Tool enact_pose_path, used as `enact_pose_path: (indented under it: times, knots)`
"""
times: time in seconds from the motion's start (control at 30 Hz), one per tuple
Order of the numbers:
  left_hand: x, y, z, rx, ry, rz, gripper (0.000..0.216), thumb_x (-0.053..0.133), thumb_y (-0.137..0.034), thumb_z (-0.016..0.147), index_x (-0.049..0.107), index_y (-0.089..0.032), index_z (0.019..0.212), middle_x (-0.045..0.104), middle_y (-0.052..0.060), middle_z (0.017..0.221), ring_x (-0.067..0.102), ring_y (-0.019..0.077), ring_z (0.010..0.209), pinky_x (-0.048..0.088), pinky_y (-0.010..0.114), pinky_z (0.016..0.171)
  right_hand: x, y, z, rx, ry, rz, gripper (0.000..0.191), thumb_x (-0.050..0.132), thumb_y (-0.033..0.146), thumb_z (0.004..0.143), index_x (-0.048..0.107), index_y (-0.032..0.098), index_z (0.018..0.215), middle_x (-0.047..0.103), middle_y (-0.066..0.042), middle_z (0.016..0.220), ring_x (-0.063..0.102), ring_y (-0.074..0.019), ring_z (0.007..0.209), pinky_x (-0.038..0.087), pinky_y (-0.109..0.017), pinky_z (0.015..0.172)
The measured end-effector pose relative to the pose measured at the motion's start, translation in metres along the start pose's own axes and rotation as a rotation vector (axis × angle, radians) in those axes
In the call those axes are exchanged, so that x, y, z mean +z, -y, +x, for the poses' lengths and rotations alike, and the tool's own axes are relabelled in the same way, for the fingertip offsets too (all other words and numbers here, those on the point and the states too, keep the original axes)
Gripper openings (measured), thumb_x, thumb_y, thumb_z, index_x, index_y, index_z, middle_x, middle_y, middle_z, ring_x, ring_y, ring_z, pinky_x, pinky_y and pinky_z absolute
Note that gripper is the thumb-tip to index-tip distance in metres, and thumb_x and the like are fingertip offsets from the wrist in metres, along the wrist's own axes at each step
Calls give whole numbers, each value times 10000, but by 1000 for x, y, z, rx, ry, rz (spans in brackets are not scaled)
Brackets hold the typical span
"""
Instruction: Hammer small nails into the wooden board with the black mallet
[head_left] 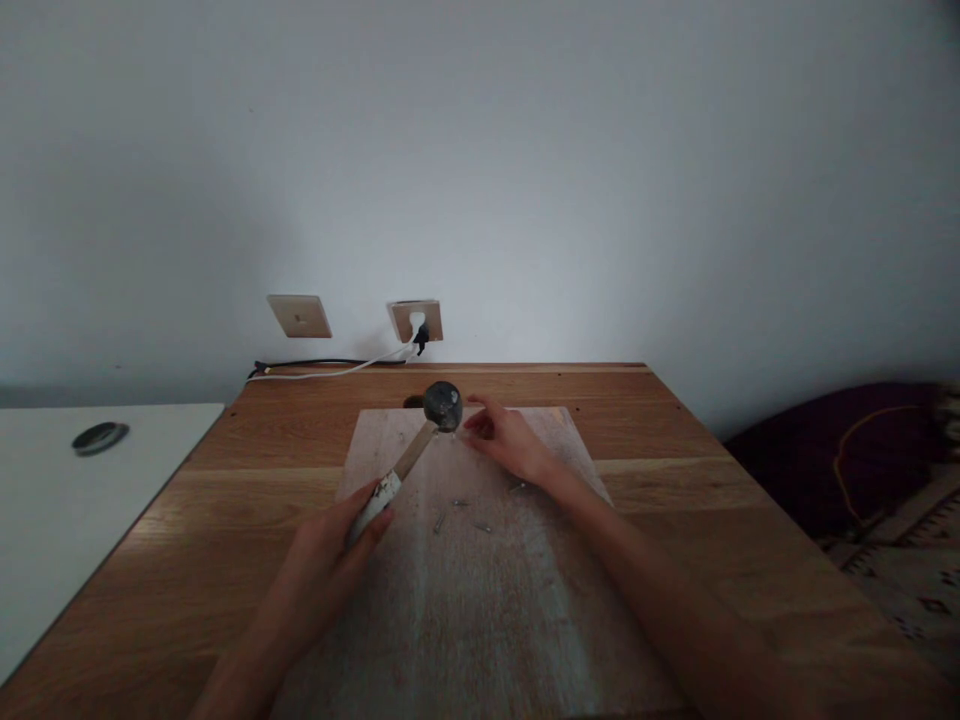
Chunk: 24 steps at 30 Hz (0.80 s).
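Frame left: smooth white tabletop (75,500) w/ dark round disc (100,437). Lower centre: left hand (330,545) wrapped round the chipped pale wood handle of hammer (414,458). Its long axis runs lower left to upper right, w/ the dark rounded head at the upper end, over worn pale board (465,600) on wood-grain table (247,470). Small nails (459,503) lie loose mid-board. Right hand (506,437) is just right of the head, fingertips pinched narrow; can't tell what's in them.

text: none legible | labels: none | numbers: none; signs: none
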<state>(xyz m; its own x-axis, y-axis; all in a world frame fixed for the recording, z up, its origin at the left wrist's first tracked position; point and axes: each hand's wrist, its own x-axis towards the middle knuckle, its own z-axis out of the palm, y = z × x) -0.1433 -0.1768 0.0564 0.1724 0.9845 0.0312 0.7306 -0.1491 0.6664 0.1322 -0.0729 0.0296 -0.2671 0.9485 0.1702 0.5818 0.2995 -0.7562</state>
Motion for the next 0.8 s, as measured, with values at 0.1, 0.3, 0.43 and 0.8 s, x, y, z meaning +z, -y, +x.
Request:
enact_pose_path:
  times: [0.1, 0.3, 0.43, 0.8]
  knots:
    - [0, 10, -1, -21, -68, 7, 529, 493, -544, 915, 718, -199, 1248, 813, 67, 1020, 767, 296, 903, 604, 358, 805, -14, 24, -24, -84, 100, -85, 285, 748, 94, 816, 679, 173, 1081, 698, -81, 1031, 661, -190, 866, 520, -332, 826]
    - [1, 11, 2, -14, -62, -5, 502, 502, -545, 911, 733, -231, 1226, 817, 41, 980, 768, 277, 846, 609, 337, 772, -3, 57, -56, -359, 495, -471, 176, 631, 89, 887, 701, 175, 1024, 676, -79, 977, 638, -206, 842, 480, -294, 726]
    - [2, 8, 0, 6, -38, -17, 509, 504, -541, 909, 738, -223, 1229, 813, 58, 1023, 767, 295, 891, 615, 367, 792, -8, 34, -38, -286, 391, -267, 157, 685, 66, 802, 711, 185, 901, 667, -16, 849, 614, -151, 715, 443, -240, 647]
    - [4, 9, -3, 11, -2, -44, 483, 511, -500, 929, 718, -226, 1269, 809, 59, 1055, 765, 300, 926, 614, 394, 846, -10, -12, -1, -118, 4, -162, 173, 648, 43, 813, 697, 165, 926, 705, -34, 836, 630, -160, 736, 470, -264, 704]
